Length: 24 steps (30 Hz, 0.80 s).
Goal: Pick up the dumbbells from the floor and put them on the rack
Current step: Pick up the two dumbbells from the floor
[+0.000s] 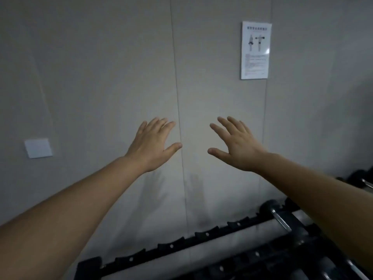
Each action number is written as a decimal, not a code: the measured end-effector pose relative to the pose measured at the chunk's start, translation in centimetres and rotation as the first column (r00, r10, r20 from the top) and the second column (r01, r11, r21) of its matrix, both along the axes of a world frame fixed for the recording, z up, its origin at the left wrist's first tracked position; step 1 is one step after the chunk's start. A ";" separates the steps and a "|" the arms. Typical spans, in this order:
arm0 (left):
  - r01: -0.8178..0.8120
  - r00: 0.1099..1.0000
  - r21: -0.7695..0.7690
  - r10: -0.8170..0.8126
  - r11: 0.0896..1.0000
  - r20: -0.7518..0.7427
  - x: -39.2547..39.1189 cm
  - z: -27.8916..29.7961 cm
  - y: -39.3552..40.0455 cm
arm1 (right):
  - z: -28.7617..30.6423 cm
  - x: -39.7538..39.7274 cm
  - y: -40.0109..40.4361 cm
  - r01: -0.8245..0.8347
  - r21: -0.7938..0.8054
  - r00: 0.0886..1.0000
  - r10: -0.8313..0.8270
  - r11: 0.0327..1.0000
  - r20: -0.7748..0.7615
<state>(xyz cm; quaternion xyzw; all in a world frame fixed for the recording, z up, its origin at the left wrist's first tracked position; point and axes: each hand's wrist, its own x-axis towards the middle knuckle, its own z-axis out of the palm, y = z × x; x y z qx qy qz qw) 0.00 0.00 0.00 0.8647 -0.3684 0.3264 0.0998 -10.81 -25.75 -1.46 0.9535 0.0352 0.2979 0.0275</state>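
My left hand point(151, 142) and my right hand point(235, 144) are both raised in front of the grey wall, palms facing away, fingers spread, holding nothing. Below them the black dumbbell rack point(203, 234) runs along the wall from lower left to right, its back rail lined with notched cradles. One black dumbbell point(279, 216) with a shiny metal handle lies on the rack's upper tier, just under my right forearm. Another dark dumbbell point(363, 179) shows at the far right edge. The floor is out of view.
A white instruction sheet point(255, 50) hangs on the wall at upper right. A white wall plate point(38, 148) sits at the left. A vertical panel seam point(178, 110) runs between my hands. A lower rack tier point(256, 263) fills the bottom right.
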 end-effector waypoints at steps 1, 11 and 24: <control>0.022 1.000 0.013 -0.022 1.000 -0.005 -0.3 -0.8 -1.2 | -0.9 -0.9 -0.8 0.020 0.006 1.000 -0.020 1.000 -0.016; 0.260 0.962 0.091 -0.250 0.961 -0.107 -4.9 -9.3 -18.1 | -9.4 -9.2 -14.6 0.189 0.048 0.976 -0.183 0.981 -0.119; 0.534 0.835 0.138 -0.494 0.834 -0.244 -14.6 -17.4 -43.4 | -18.6 -25.8 -34.1 0.426 0.113 0.889 -0.393 0.898 -0.233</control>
